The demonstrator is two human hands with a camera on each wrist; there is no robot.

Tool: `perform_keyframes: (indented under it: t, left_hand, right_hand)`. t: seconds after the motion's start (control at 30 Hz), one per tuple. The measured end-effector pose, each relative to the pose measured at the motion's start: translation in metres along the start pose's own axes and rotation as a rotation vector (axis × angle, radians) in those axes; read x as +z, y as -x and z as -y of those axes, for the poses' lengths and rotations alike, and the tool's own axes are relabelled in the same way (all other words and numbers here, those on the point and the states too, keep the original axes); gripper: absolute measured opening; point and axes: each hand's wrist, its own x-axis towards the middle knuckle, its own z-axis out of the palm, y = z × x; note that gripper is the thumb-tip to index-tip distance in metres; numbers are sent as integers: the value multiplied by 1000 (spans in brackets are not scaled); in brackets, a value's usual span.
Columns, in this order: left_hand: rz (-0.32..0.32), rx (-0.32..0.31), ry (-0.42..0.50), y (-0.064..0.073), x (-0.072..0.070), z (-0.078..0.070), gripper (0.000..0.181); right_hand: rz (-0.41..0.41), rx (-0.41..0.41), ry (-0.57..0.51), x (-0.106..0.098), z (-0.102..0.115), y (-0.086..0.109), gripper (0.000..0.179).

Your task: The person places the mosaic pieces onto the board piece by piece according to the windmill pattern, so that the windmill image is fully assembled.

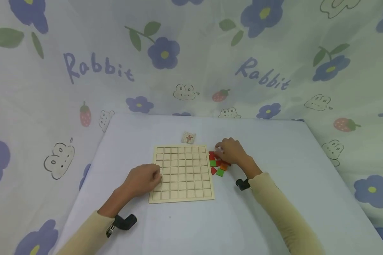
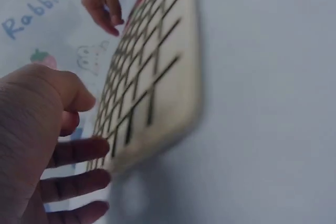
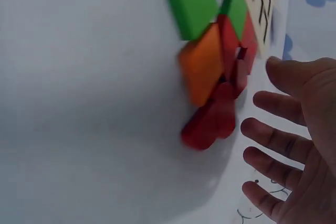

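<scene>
A pale wooden grid board (image 1: 182, 202) lies flat on the white table, its squares holding no pieces. My left hand (image 1: 143, 180) is at the board's left edge, fingers loosely bent; in the left wrist view the fingertips (image 2: 94, 180) overlap its rim without gripping. Beside the board's right edge, my right hand (image 1: 232, 151) hovers at the colored pieces with spread fingers and nothing held. Those pieces include a green square (image 3: 190, 6), an orange block (image 3: 202, 69) and several red ones (image 3: 210, 121), some with rounded ends. The hand hides part of the pile in the head view.
A small card (image 1: 188, 137) with a red pinwheel-like pattern lies just beyond the board's far edge. A patterned cloth (image 1: 191, 71) with flowers and rabbits hangs behind the table (image 1: 185, 230) and along its sides.
</scene>
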Motion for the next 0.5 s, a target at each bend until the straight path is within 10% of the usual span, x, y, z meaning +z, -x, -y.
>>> perform_keyframes:
  t: [0.07,0.2,0.5]
  left_hand:
    - [-18,2,-25,17,5,3,17]
    - [-14,6,-60,41,13,8,63]
    - [18,28,-29,58,20,16,92]
  right_hand:
    - [10,-24,29,3,-4,7,35]
    - [-1,-53,25,7,-8,14,31]
    - [-47,-29,-57,18,-5,12,35]
